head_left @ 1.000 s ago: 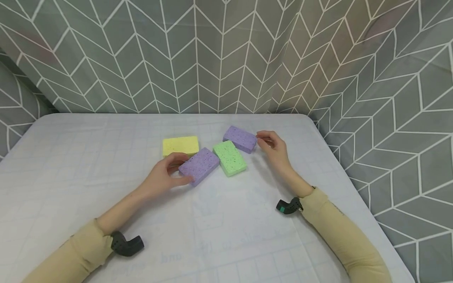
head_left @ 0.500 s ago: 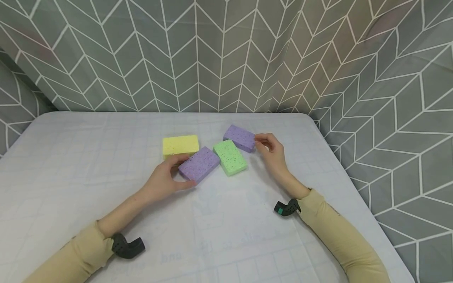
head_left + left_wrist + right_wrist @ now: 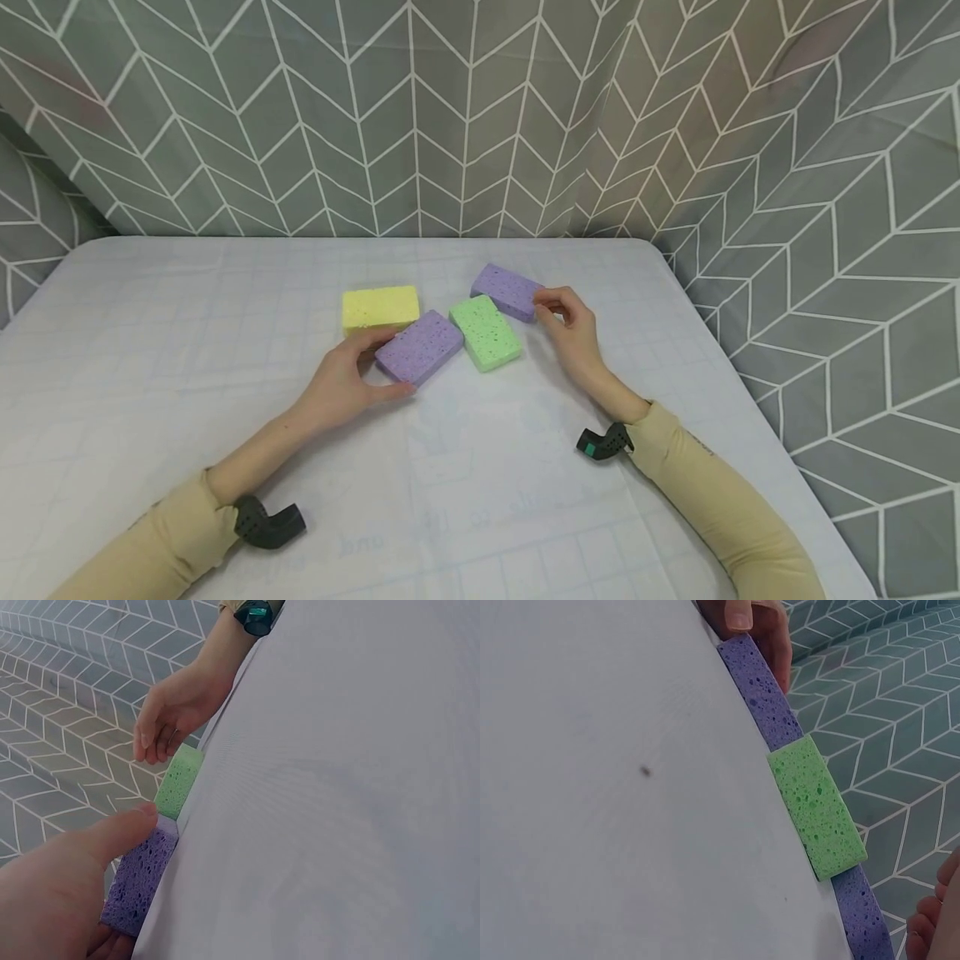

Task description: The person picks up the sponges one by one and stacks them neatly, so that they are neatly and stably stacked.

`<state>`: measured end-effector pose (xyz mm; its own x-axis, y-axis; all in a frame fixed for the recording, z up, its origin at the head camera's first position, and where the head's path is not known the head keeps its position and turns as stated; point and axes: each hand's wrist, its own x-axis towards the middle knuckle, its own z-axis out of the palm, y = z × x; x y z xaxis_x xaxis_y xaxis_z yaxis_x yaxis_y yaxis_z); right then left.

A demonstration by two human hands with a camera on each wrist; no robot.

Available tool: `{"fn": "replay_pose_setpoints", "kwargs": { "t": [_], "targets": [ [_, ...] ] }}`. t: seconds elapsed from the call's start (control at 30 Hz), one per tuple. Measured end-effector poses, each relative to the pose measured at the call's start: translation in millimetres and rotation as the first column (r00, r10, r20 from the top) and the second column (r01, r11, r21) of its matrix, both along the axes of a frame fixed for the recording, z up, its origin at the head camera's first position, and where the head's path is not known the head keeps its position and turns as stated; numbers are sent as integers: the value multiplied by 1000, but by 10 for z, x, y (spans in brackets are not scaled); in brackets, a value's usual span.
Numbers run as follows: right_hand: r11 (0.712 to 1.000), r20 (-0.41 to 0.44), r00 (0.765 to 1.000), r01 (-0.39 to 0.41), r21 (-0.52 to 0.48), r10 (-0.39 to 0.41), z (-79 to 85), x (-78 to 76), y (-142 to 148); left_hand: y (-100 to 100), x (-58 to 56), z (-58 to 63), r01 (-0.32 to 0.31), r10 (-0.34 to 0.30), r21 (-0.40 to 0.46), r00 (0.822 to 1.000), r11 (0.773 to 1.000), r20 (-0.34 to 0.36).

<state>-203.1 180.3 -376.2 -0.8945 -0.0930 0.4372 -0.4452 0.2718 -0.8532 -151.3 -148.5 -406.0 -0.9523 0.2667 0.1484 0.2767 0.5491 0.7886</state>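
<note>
Left hand: curled partly closed, gripping the near purple sponge between thumb and fingers.
Right hand: partly open, fingers loosely bent, at the right end of the far purple sponge; whether they touch it, I cannot tell.
Near purple sponge: flat and slanted, left of the green sponge, their corners meeting.
Green sponge: flat between the purple pair, its far end against the far purple sponge.
Yellow sponge: flat behind the left fingers and the near purple sponge, toward the left.
Counter: white-covered, with faint bluish marks; all four sponges are in its far half.
Sleeves: tan, a black device at each wrist.
Curtain: grey, white-lined, behind the counter.
</note>
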Motion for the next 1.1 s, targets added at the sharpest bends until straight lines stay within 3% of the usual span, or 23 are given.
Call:
{"fn": "replay_pose_setpoints", "kwargs": {
  "t": [0.63, 0.9, 1.1],
  "targets": [
    [999, -48, 998, -40, -1, 40, -48, 56, -93, -41, 1, -53, -22, 23, 18, 999, 1000, -42],
    [999, -76, 996, -45, 11, 46, -79, 70, -93, -48, 9, -57, -1, 0, 151, 1000, 989, 7],
    [998, -81, 995, -52, 24, 54, -66, 82, -91, -48, -4, -57, 11, -12, 208, 1000, 978, 3]
  ]
}}
